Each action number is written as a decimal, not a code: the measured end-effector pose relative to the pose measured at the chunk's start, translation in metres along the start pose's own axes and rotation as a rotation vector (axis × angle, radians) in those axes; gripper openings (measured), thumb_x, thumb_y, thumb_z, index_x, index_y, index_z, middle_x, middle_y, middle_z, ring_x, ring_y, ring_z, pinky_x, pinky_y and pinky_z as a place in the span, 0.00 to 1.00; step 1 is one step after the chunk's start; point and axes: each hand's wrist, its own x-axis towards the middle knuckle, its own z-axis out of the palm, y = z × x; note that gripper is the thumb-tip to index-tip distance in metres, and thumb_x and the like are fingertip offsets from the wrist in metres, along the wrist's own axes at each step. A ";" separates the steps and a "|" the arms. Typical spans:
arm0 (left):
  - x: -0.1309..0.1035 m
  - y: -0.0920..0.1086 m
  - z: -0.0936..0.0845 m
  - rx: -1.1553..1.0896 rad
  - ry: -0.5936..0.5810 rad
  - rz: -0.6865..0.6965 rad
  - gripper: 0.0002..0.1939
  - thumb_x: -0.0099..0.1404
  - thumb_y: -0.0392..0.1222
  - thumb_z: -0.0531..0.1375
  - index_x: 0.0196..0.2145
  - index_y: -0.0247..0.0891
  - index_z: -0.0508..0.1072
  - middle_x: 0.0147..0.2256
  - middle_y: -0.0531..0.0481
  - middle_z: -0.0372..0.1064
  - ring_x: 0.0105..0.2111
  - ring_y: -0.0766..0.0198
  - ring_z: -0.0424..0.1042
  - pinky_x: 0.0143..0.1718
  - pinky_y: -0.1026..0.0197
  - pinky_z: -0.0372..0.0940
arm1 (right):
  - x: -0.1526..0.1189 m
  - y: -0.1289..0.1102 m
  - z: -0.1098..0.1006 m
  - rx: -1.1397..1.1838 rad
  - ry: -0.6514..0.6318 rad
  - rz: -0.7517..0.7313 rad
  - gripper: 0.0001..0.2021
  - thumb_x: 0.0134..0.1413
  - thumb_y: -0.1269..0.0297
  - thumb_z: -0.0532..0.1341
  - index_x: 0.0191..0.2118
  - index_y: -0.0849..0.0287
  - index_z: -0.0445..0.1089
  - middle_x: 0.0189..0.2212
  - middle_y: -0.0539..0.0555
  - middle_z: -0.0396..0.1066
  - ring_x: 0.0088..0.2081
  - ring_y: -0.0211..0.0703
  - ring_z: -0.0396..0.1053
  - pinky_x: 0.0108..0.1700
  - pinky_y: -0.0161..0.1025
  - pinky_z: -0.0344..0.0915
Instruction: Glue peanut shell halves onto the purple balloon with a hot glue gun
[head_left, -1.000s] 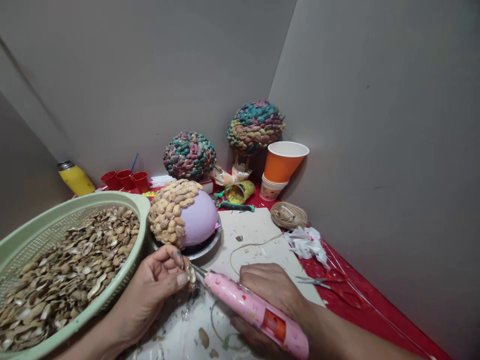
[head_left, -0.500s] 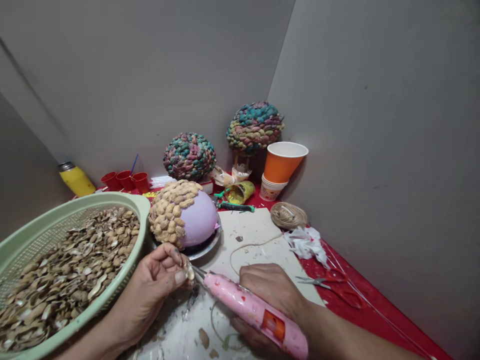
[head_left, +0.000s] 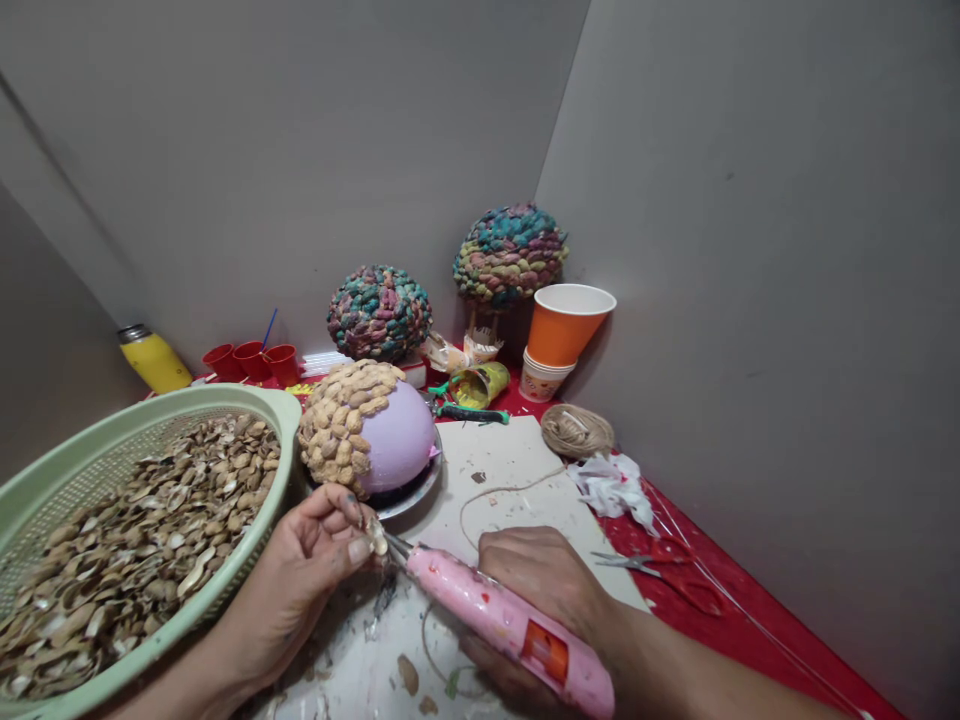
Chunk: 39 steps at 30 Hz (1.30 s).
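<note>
My left hand [head_left: 311, 565] pinches a small peanut shell [head_left: 376, 537] between thumb and fingers. Wrapped round a pink glue gun [head_left: 502, 622] is my right hand [head_left: 540, 585]; the gun's tip points left and meets or nearly touches the shell. Just beyond my left hand, a lilac balloon [head_left: 397, 440] rests on a round plate [head_left: 416, 500], its left part covered with peanut shells [head_left: 337, 425]. A green basket [head_left: 289, 430] full of loose shells [head_left: 165, 540] stands at the left.
Two colourful shell-covered balls [head_left: 380, 312] [head_left: 511, 257] stand at the back. Orange and patterned cups [head_left: 566, 325], red cups [head_left: 281, 365] and a yellow bottle [head_left: 154, 360] are near the walls. Twine [head_left: 576, 431], white plastic [head_left: 615, 488] and scissors [head_left: 664, 570] lie at the right.
Both hands stay almost in place. The shell in my left hand has tilted slightly against the glue gun's tip.
</note>
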 end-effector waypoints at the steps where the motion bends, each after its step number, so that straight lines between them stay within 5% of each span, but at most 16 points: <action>1: 0.000 0.000 0.000 -0.002 0.000 0.004 0.14 0.55 0.39 0.71 0.33 0.37 0.69 0.30 0.53 0.69 0.29 0.69 0.66 0.35 0.66 0.64 | -0.001 0.001 0.001 0.002 0.004 -0.007 0.18 0.63 0.54 0.53 0.24 0.55 0.56 0.19 0.45 0.55 0.21 0.36 0.48 0.24 0.38 0.45; 39: 0.000 0.002 -0.002 0.028 0.077 0.053 0.14 0.55 0.38 0.71 0.37 0.38 0.72 0.34 0.50 0.70 0.33 0.66 0.68 0.38 0.65 0.65 | -0.002 -0.001 0.002 0.045 0.030 0.007 0.15 0.60 0.55 0.57 0.25 0.55 0.58 0.19 0.45 0.58 0.20 0.35 0.51 0.25 0.39 0.44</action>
